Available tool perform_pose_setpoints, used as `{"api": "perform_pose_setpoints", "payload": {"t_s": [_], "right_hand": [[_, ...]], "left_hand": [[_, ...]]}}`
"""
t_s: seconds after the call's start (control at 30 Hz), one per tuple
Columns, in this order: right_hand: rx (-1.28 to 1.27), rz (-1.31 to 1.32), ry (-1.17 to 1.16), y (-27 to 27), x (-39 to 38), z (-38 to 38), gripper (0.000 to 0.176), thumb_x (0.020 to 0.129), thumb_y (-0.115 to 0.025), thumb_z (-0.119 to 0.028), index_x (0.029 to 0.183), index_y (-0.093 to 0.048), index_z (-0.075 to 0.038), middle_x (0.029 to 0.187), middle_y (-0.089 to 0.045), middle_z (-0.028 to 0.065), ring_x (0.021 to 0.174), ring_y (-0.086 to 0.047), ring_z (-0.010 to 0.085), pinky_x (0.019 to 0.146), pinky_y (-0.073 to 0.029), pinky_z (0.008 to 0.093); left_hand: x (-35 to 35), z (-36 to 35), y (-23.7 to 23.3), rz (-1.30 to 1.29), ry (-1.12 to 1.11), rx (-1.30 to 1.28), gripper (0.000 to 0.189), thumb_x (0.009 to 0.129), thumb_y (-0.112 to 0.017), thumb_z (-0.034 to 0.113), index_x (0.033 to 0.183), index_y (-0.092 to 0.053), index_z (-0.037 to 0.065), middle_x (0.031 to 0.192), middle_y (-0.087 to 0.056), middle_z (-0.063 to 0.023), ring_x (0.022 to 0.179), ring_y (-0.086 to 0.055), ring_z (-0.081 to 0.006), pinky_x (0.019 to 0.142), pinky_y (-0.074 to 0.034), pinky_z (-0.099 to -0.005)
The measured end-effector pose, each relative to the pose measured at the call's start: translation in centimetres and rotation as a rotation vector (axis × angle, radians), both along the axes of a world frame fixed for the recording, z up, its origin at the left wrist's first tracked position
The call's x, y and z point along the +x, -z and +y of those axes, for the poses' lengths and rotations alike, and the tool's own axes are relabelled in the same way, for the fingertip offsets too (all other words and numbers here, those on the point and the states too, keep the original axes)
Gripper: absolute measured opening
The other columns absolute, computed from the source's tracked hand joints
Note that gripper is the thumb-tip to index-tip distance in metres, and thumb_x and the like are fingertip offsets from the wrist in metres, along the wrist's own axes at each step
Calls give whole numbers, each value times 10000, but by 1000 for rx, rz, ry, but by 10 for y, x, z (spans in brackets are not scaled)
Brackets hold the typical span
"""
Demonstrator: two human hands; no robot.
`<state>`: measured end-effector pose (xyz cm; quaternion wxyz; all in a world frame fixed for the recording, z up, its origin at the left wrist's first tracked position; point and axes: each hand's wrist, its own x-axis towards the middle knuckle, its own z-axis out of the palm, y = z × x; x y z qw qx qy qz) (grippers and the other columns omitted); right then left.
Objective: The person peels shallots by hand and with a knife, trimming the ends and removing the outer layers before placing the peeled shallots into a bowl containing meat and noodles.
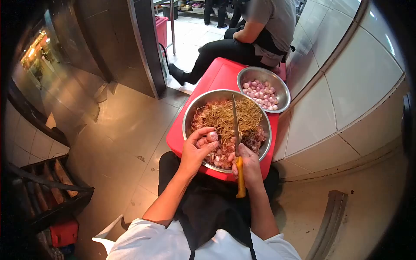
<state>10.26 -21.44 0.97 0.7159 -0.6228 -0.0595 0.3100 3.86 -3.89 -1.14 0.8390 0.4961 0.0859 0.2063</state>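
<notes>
My left hand (197,149) holds a small pinkish shallot (212,137) between thumb and fingers over the near edge of a large steel bowl (189,113). That bowl is full of shallot skins and stringy roots (225,115). My right hand (248,164) grips a knife with a yellow handle (240,177); its long blade (235,121) points away from me across the bowl. A smaller steel bowl (281,84) behind holds several peeled shallots (261,93). Both bowls rest on a red plastic crate (216,76).
Another person in a grey shirt and dark trousers (255,32) sits on the far side of the crate. A white tiled wall (346,86) runs along the right. A steel cabinet (130,39) stands at the left, and a dark rack (47,190) at the lower left.
</notes>
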Motion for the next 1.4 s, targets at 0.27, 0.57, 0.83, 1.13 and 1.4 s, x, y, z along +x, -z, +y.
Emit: {"api": "perform_pose_setpoints", "payload": {"t_s": [0.27, 0.57, 0.83, 1.13, 1.4], "right_hand": [[11, -325, 189, -26, -17, -2, 514, 1066, -476, -182, 1557, -345, -98, 789, -537, -15, 500, -442, 26, 440, -388, 187], [-124, -322, -152, -32, -22, -7, 481, 1013, -570, -148, 1443, -470, 43, 1107, -661, 150, 797, -652, 172, 701, -511, 259], [-129, -470, -173, -23, -24, -2, 483, 994, -593, -143, 1386, -484, 117, 1312, -599, 296, 1272, -582, 333, 1052, -437, 376], [-97, -503, -241, -33, -24, -4, 500, 986, -581, -122, 1403, -455, 126, 1259, -618, 307, 1217, -612, 339, 1016, -446, 370], [-24, -339, -206, -32, -32, 3, 503, 997, -587, -117, 1452, -456, 54, 1173, -674, 110, 561, -454, 34, 464, -389, 208]], "left_hand": [[3, -1, -6, 16, 23, 5, 415, 912, -671, 39, 1307, -551, -2, 1250, -646, -105, 1073, -635, -158, 976, -493, -296], [1, -5, -7, 32, 87, -187, 403, 930, -650, 69, 1314, -541, 15, 1189, -644, -92, 1102, -638, -183, 982, -530, -340], [0, -7, -6, 27, 10, -72, 415, 908, -708, 56, 1292, -565, -6, 1164, -684, -102, 1049, -664, -165, 938, -534, -298], [-5, -3, -11, 99, 12, 8, 294, 902, -697, -10, 1189, -647, -49, 1095, -721, -109, 991, -679, -145, 912, -535, -273], [-12, -12, 4, 95, -176, 179, 275, 895, -718, 10, 1157, -663, -58, 1027, -724, -75, 909, -665, -104, 806, -530, -242]]}}
